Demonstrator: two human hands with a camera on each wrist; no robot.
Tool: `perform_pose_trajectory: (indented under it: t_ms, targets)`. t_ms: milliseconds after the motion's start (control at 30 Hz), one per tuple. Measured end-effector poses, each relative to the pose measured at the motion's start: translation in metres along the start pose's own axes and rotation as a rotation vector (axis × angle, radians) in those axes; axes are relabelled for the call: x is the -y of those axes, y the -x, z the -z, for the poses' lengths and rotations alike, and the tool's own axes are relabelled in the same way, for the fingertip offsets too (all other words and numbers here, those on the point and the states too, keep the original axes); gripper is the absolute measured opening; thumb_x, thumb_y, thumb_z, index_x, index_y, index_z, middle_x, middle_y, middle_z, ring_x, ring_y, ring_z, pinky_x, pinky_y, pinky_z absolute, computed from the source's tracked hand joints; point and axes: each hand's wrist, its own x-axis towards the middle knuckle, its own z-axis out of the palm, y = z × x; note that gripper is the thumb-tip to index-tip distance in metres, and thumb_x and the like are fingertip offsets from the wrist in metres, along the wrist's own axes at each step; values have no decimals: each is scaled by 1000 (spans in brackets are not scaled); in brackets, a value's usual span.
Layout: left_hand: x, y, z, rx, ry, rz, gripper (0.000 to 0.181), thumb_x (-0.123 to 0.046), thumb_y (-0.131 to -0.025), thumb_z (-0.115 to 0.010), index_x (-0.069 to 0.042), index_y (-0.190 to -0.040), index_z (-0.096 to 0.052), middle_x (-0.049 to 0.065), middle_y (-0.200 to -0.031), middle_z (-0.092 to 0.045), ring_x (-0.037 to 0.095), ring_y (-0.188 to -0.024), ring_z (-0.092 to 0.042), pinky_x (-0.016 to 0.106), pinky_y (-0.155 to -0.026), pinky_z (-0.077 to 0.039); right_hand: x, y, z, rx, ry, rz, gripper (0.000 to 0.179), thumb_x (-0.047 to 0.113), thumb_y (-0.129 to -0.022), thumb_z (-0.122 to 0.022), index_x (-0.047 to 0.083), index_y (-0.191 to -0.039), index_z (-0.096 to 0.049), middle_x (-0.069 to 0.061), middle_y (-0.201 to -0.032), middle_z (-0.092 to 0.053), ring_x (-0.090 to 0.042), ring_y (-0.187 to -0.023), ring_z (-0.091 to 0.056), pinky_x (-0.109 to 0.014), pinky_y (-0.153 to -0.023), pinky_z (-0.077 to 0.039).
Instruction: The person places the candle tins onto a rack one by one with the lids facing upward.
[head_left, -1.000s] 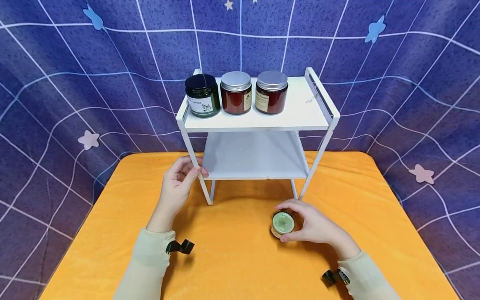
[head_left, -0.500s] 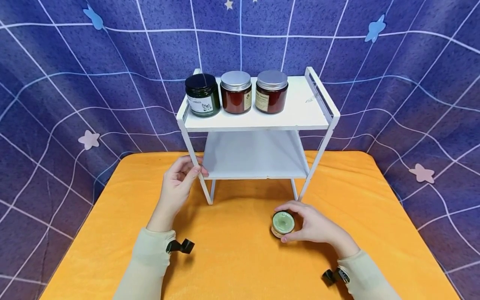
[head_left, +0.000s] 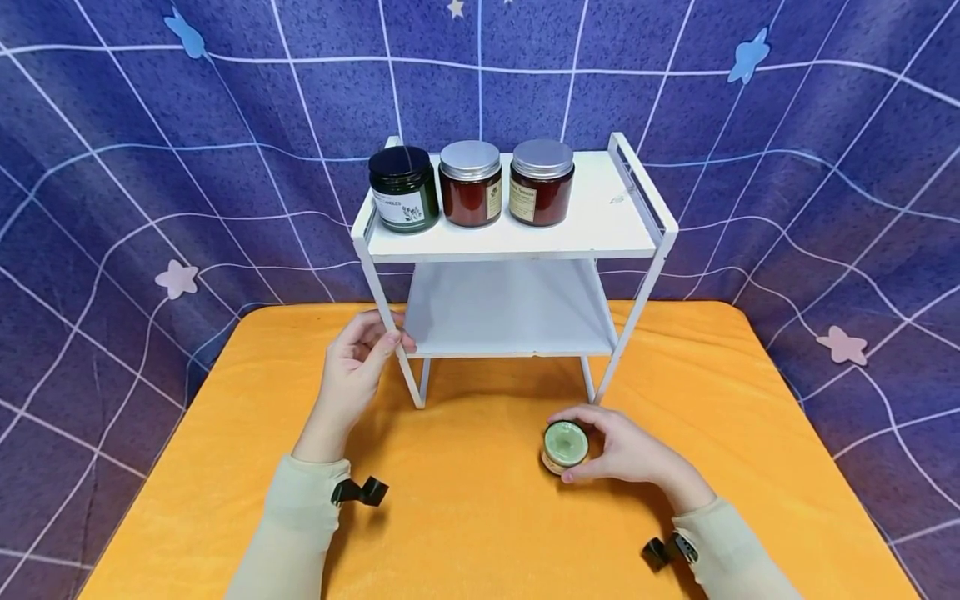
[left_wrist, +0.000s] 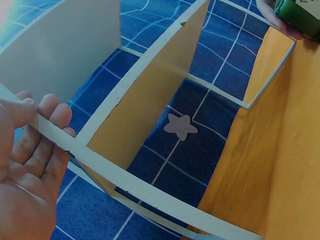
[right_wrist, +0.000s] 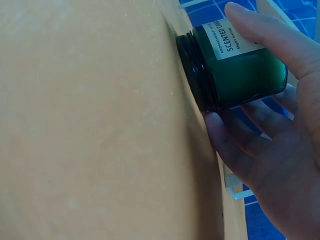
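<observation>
My left hand [head_left: 358, 358] grips the front left leg of a white two-tier shelf [head_left: 517, 307], thumb in front and fingers behind. In the left wrist view the leg crosses the palm of the left hand [left_wrist: 35, 165]. On the orange cloth, before the shelf's right side, my right hand [head_left: 618, 446] holds a green glass scented candle jar [head_left: 566, 445] between thumb and fingers. The right wrist view shows this candle jar [right_wrist: 247, 70] upside down, its black lid against the cloth and a pale label on its side.
On the shelf's top tier stand a dark green candle jar [head_left: 405, 192] with a black lid and two amber jars, one in the middle [head_left: 471, 187] and one further right [head_left: 542, 185], with silver lids. A blue curtain [head_left: 480, 92] hangs behind. Orange cloth [head_left: 465, 517] covers the table.
</observation>
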Motion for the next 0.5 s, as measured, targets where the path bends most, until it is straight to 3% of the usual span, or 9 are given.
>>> perform_pose_trajectory:
  t_ms: [500]
  targets:
    - [-1, 1, 0, -2, -15, 15, 18, 12, -108, -57, 15, -124, -63, 6, -93, -78, 17, -85, -76, 27, -84, -62, 0, 0, 1, 7, 14, -9, 71, 34, -79, -102, 19, -140, -67, 7, -129, -74, -13, -116, -68, -29, -104, -53]
